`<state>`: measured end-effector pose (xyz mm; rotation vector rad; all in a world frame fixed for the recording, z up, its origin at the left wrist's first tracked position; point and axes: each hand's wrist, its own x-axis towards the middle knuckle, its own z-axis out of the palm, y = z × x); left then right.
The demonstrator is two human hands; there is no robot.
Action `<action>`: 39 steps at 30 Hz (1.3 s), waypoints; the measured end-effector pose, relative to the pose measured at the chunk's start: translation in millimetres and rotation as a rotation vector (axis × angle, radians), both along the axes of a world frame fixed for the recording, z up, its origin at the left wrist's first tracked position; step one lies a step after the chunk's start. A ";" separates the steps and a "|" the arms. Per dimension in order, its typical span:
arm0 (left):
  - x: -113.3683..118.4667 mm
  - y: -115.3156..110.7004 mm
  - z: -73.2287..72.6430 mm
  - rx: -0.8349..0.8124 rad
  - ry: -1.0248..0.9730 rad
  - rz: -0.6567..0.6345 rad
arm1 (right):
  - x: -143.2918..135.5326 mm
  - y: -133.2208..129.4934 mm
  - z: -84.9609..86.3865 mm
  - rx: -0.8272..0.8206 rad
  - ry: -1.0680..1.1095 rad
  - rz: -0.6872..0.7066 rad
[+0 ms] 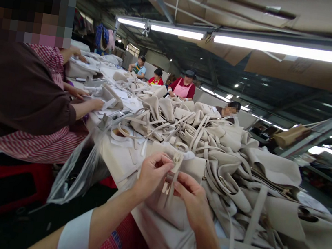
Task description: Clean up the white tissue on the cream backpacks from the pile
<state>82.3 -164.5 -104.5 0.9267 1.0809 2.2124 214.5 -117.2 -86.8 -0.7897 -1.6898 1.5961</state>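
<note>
A beige bag (189,167) lies at the near edge of the piled table, with a beige strap (176,168) on its front. Small metal fittings show on the strap, and a shiny metal clasp (166,187) sits just below. My left hand (154,174) pinches the strap's left side near its upper end, thumb and fingers pressed together. From the right, my right hand (190,192) grips the same strap lower down, beside the clasp, with its fingers curled. Part of the strap is hidden behind my fingertips.
Many beige bags and straps (225,165) heap across the table to the right and behind. A person in a brown top (19,91) works close on the left, near a red stool (5,188). Clear plastic (77,170) hangs off the table edge. Several people sit farther back.
</note>
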 end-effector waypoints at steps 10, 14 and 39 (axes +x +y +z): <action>-10.4 -2.9 -8.6 -0.346 -0.066 -0.438 | -11.0 12.2 -10.7 0.122 0.112 -0.133; -14.0 1.2 -3.7 -0.443 0.071 -0.471 | -10.2 15.0 -10.7 0.163 0.072 -0.166; -6.7 -3.7 -20.4 -0.230 -0.008 -0.513 | -7.7 -4.0 -16.8 0.011 -0.029 -0.162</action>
